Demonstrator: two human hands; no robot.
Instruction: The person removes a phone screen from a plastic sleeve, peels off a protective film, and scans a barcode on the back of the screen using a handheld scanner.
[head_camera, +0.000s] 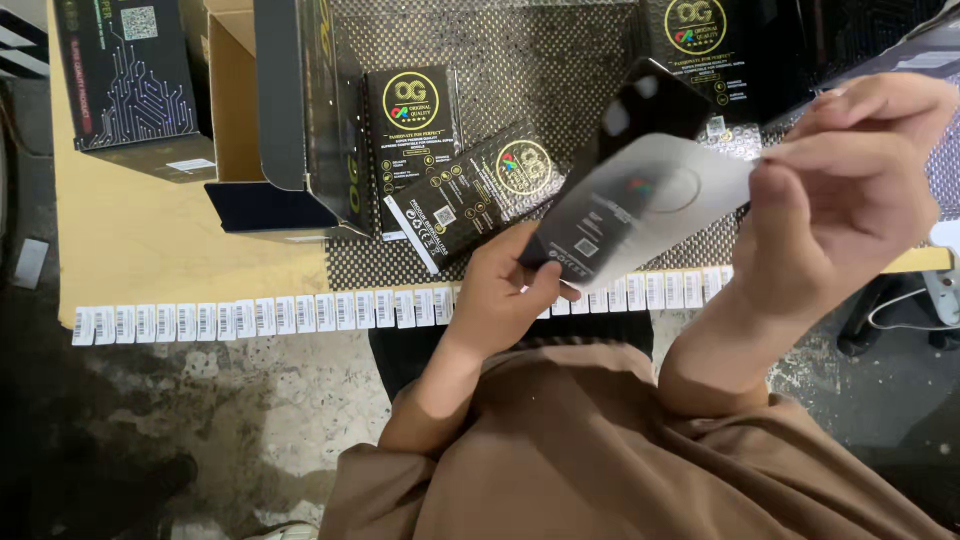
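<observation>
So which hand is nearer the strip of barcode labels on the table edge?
Left. The left hand sits just above the label strip, overlapping it; the right hand is raised higher, off to the right.

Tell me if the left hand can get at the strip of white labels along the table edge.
Probably yes, once freed. The left hand grips the bottom of a black packet directly above the label strip, with nothing between them.
</observation>
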